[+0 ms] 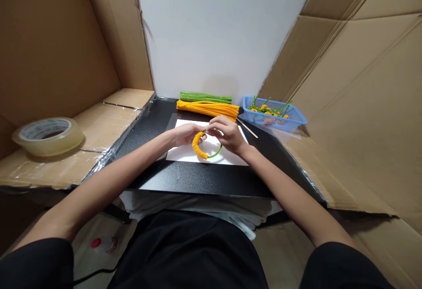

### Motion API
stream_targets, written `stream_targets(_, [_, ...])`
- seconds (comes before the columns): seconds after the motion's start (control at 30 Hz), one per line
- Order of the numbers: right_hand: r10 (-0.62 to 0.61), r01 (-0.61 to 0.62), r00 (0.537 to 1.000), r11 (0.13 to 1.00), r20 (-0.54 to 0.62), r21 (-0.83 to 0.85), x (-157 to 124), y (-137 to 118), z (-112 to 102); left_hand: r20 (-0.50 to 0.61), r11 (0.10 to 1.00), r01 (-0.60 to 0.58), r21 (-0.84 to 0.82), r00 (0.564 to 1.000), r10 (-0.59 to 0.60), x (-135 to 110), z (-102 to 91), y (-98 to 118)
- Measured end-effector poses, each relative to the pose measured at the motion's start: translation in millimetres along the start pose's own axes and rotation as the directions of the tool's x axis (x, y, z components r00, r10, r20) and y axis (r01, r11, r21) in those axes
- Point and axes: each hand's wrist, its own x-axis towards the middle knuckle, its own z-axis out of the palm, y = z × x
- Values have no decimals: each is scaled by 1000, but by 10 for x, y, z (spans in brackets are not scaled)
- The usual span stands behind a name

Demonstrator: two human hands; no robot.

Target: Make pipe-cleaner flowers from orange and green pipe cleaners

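Between my hands is a ring bent from a green pipe cleaner [216, 153], its left side wrapped in a thick orange pipe cleaner coil [198, 145]. My left hand [188, 134] grips the ring at its upper left, by the top of the coil. Thumb and fingers of my right hand [228, 134] pinch the ring's top; the exact spot under the fingertips is hidden. The ring is held over a white sheet [180, 154] on the black table [184, 178].
Behind the sheet lie an orange pipe cleaner bundle [206, 107] and a green bundle [204, 98]. A thin wooden stick [248, 129] rests near a blue basket [290, 126] of green-stemmed orange pieces. A tape roll [49, 137] sits on cardboard at left; cardboard walls flank the table.
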Motion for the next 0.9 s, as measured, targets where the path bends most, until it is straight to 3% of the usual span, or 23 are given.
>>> stream_targets(0.13, [94,-94,996,994,-2,60,-30,31,100,-84,999,-42,-24,996,40,33,3,-27])
stream_targets(0.7, [170,-164,969,985,178,-46,-62,115,167,-14,969,-138,207,990,144,64,-22,-62])
stream_targets(0.9, [227,-223,962,974,151,-44,-71,180,154,-113,920,-194,340,963,245,17,-46,-37])
